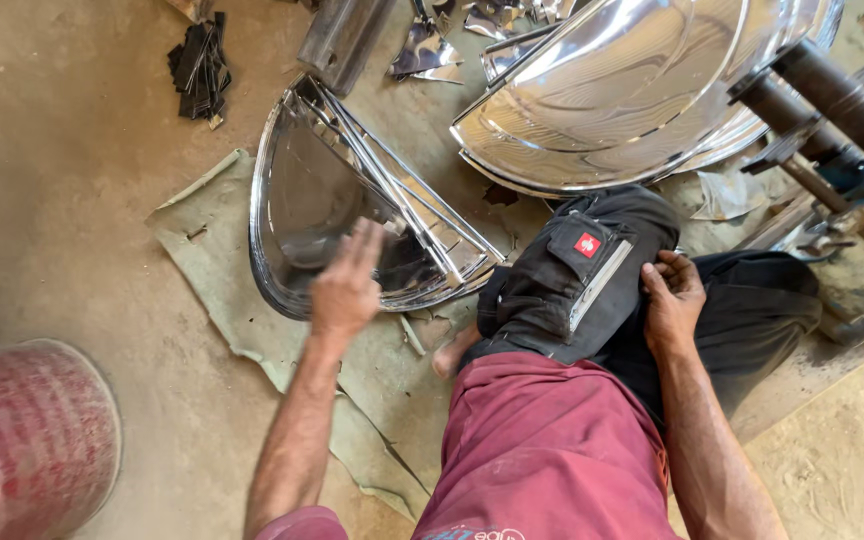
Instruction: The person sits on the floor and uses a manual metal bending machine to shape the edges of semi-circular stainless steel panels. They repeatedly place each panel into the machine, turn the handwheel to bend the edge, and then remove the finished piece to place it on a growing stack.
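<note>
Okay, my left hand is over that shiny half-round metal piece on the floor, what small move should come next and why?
Probably lower the left hand onto the half-round chrome shell and grip its near rim. The hand is open, fingers spread over the polished bowl, holding nothing, while the right hand rests on the knee. The shell lies loose on a cardboard sheet.

Sandy floor (82, 200), dusty and bare in patches. Under the left hand (347, 290), a torn greenish mat (202, 250) with a shiny half-round metal tray (302, 190) on it. Beyond that hand, dark metal scraps (200, 65). Left of it, a red bucket (27, 440). Past the right hand (672, 300), stacked shiny bowls (632, 90).
</note>
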